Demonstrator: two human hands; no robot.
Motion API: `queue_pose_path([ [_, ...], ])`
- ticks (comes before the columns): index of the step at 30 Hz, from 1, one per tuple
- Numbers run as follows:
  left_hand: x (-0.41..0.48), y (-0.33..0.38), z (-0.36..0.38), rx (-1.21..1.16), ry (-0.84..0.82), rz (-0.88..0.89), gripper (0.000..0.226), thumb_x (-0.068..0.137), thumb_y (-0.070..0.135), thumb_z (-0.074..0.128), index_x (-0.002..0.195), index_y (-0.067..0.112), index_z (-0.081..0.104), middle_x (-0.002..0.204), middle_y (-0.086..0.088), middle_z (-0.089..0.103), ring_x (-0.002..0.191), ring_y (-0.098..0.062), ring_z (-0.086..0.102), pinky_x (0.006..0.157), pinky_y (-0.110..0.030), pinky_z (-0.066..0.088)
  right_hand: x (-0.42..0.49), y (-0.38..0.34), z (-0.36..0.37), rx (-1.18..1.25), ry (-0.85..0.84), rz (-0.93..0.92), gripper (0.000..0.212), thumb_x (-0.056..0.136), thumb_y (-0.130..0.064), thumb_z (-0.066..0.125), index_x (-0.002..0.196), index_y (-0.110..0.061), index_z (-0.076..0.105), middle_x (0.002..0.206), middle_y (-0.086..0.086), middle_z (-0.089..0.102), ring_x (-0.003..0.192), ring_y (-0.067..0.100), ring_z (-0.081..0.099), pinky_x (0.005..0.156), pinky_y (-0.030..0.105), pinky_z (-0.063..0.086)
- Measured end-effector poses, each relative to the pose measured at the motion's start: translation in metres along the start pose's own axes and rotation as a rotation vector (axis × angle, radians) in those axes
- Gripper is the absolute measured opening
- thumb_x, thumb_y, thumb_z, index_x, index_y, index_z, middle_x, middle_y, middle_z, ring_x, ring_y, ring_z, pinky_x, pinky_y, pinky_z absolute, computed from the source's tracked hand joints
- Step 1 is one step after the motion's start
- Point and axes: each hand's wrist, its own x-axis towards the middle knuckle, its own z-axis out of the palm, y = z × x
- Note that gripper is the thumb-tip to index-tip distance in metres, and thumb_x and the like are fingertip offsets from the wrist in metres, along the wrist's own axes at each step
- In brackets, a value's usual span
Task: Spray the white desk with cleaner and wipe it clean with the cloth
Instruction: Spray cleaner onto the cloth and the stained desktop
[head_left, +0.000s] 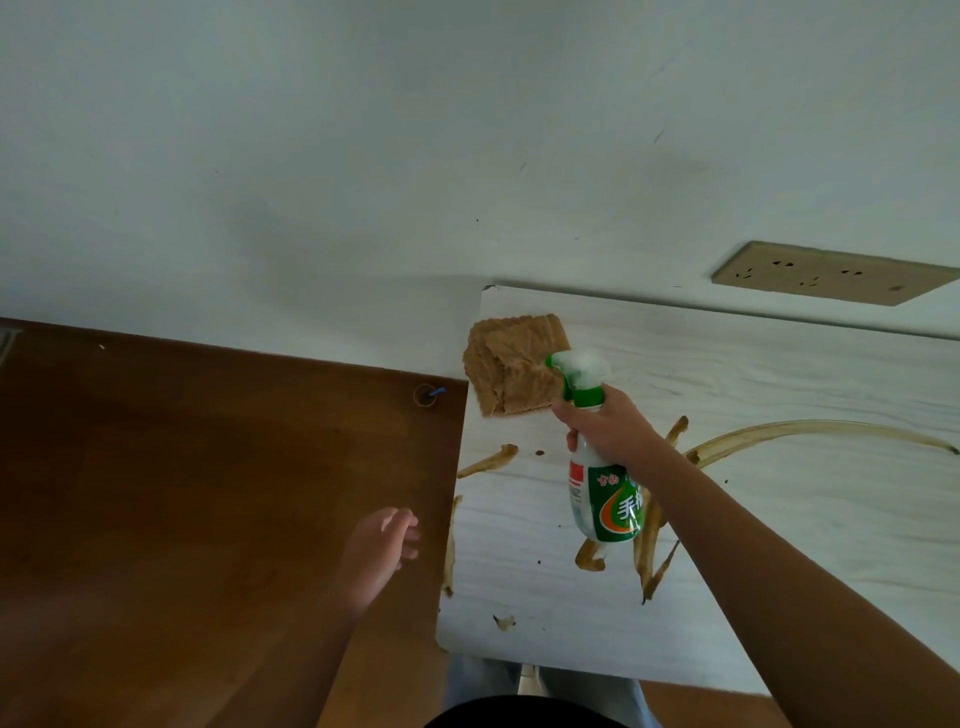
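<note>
Dark fabric of our top (519, 716) fills the bottom edge, closest to us, with pale trousers (478, 683) just past it, both below the near edge of the white desk (779, 545). Our right hand (608, 426) is above the left half of the desk and grips the neck of the spray bottle (605, 501), fingers curled round it just under the green collar. We hold the bottle tilted above the desk top, its labelled body hanging toward the desk's near edge and its green and white trigger head (579, 374) aimed at the desk's far left corner. We cannot tell whether a finger rests on the trigger. At that far left corner lies 1 crumpled tan cloth (511, 364) on the desk, its left side reaching the desk's left edge. Brown smears (810, 428) mark the desk: 1 long curve sweeps toward its right side, and shorter streaks sit near its left edge and under the bottle. Our left hand (382, 551) is off the desk's left side, over a brown wooden surface (208, 493) that meets the desk's left edge; its fingers are loose and nearly straight, holding nothing. Behind the desk's far edge rises a pale wall (363, 156) with 1 beige socket plate (831, 273) toward the desk's right.
</note>
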Motion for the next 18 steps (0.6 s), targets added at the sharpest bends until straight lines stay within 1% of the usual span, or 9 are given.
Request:
queue_pose_path([
  [7, 0.001, -0.005, -0.002, 0.0, 0.014, -0.017, 0.017, 0.105, 0.029, 0.049, 0.098, 0.021, 0.063, 0.099, -0.001, 0.066, 0.088, -0.018, 0.068, 0.072, -0.026, 0.05, 0.002, 0.0, 0.003, -0.054, 0.087, -0.041, 0.024, 0.091, -0.039, 0.067, 0.086, -0.017, 0.058, 0.064, 0.003, 0.069, 0.056, 0.015, 0.065, 0.071, 0.033, 0.056],
  [11, 0.001, -0.007, -0.003, -0.003, 0.021, -0.022, 0.017, 0.104, 0.028, 0.049, 0.097, 0.021, 0.063, 0.098, -0.002, 0.066, 0.088, -0.019, 0.067, 0.072, -0.028, 0.05, 0.003, -0.001, 0.001, -0.03, 0.021, -0.012, 0.025, 0.09, -0.041, 0.068, 0.089, -0.017, 0.059, 0.067, 0.005, 0.071, 0.057, 0.016, 0.067, 0.073, 0.035, 0.058],
  [13, 0.001, -0.007, -0.003, -0.003, 0.019, -0.027, 0.016, 0.104, 0.027, 0.05, 0.099, 0.02, 0.063, 0.098, -0.002, 0.066, 0.087, -0.019, 0.067, 0.072, -0.028, 0.05, 0.004, -0.005, 0.001, -0.017, -0.007, -0.033, 0.025, 0.09, -0.041, 0.068, 0.091, -0.018, 0.06, 0.068, 0.005, 0.071, 0.057, 0.014, 0.067, 0.072, 0.035, 0.058],
  [16, 0.002, -0.009, -0.003, -0.005, 0.021, -0.05, 0.017, 0.103, 0.028, 0.051, 0.103, 0.017, 0.064, 0.1, -0.003, 0.066, 0.087, -0.019, 0.067, 0.069, -0.026, 0.049, 0.005, -0.013, 0.003, -0.076, -0.036, -0.092, 0.017, 0.091, -0.036, 0.068, 0.09, -0.022, 0.059, 0.068, 0.0, 0.069, 0.053, 0.007, 0.065, 0.067, 0.03, 0.054],
  [18, 0.002, -0.01, -0.003, -0.001, 0.021, -0.049, 0.017, 0.103, 0.028, 0.051, 0.103, 0.018, 0.064, 0.101, -0.004, 0.067, 0.087, -0.019, 0.068, 0.07, -0.026, 0.049, 0.009, -0.016, 0.006, -0.089, -0.048, -0.109, 0.018, 0.091, -0.037, 0.068, 0.093, -0.02, 0.06, 0.067, 0.001, 0.07, 0.055, 0.01, 0.065, 0.07, 0.032, 0.055],
])
